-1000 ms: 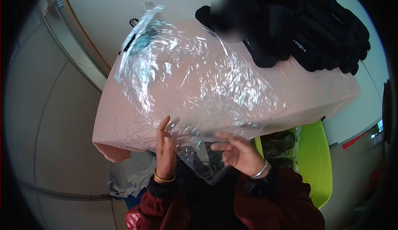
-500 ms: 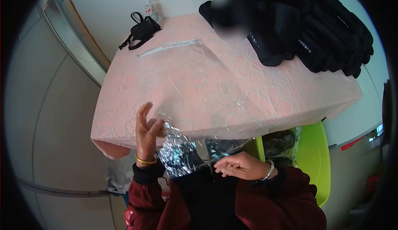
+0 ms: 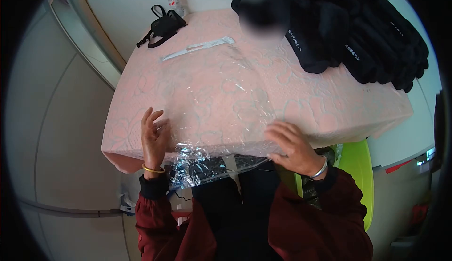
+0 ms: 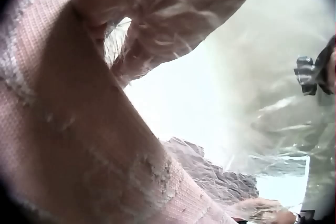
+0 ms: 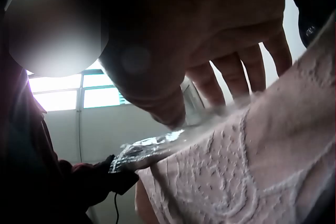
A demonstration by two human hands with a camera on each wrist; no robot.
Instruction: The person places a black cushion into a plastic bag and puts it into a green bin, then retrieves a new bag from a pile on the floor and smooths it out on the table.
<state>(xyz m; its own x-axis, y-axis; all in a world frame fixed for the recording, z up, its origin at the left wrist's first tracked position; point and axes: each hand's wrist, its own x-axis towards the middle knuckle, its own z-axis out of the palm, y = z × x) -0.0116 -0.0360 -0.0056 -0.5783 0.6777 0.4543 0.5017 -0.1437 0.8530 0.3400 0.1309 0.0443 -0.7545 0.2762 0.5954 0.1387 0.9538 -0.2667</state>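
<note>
A large clear plastic bag (image 3: 221,101) lies spread over the table, its white handle strip (image 3: 200,48) toward the back. Its near end hangs crinkled and shiny over the front edge. At the bag's left side my left hand (image 3: 154,141) is raised, fingers loosely bent. In the left wrist view, shiny film overlaps the left hand (image 4: 168,16). My right hand (image 3: 297,149) lies palm down by the bag's right side at the front edge, fingers extended. The right wrist view shows its spread fingers (image 5: 228,77) close over the cloth and film.
A pink patterned cloth (image 3: 132,120) covers the table. Black stuffed items with white lettering (image 3: 348,35) are piled at the back right. A black strapped pouch (image 3: 167,24) and a plastic bottle (image 3: 176,2) stand at the back left. Below right is a green bin (image 3: 360,176).
The plastic bag has come down from a raised, billowing shape to lie flat on the table. My left hand has moved left; my right hand has moved up and right to the table's edge.
</note>
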